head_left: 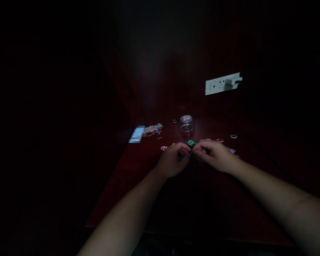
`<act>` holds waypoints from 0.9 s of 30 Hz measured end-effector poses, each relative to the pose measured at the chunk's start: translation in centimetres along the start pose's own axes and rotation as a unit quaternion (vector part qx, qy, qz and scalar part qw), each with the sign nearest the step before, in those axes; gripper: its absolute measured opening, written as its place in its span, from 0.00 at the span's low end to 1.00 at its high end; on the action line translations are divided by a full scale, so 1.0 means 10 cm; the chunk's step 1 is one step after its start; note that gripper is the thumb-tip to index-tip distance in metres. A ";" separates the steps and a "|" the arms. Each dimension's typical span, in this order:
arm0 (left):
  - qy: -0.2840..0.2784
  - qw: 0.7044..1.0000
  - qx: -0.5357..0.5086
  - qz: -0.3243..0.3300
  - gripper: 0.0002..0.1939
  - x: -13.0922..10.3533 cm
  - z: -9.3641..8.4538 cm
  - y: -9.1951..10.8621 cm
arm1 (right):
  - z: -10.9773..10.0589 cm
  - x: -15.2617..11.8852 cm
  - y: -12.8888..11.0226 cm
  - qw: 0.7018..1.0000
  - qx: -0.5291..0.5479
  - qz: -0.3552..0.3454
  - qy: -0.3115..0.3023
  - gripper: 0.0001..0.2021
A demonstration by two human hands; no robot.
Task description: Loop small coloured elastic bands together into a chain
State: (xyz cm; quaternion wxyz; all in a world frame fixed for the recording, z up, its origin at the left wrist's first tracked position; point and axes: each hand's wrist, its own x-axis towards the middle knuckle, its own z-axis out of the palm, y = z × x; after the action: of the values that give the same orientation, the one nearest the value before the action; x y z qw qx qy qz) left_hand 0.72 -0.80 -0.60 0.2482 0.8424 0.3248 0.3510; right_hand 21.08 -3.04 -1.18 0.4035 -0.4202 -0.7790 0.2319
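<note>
My left hand [175,159] and my right hand [216,154] meet over the dark red table [122,185], fingertips pinched close together. Whatever lies between the fingertips is too small and dark to make out. Just beyond them is a green band [191,143]. A pink band [164,148] lies left of my left hand, and an orange band [220,140] is behind my right hand. Some purple bands [231,150] show beside my right hand, partly hidden by it.
Behind my hands stands a clear lidded jar [187,124]. A pile of colourful bands [153,129] lies beside a lit phone [137,134] at the left edge. One blue band [233,136] is at the right. A wall socket [221,84] holds a plug.
</note>
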 end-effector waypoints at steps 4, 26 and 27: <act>0.013 1.000 0.006 0.015 0.05 0.00 0.01 0.01 | -0.02 -0.01 -0.01 1.000 -0.005 0.005 -0.004 0.10; 0.016 0.999 0.027 0.015 0.08 0.01 0.00 -0.03 | -0.09 0.01 -0.03 0.998 -0.058 0.001 -0.001 0.10; 0.017 0.999 0.025 0.017 0.08 0.01 0.01 -0.03 | -0.09 0.01 -0.03 0.998 -0.057 0.002 0.001 0.10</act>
State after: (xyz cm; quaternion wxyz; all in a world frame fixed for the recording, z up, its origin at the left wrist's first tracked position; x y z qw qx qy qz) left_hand 0.72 -0.49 -0.78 0.2158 0.8477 0.3233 0.3609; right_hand 21.69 -3.10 -0.43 0.3790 -0.4442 -0.7898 0.1878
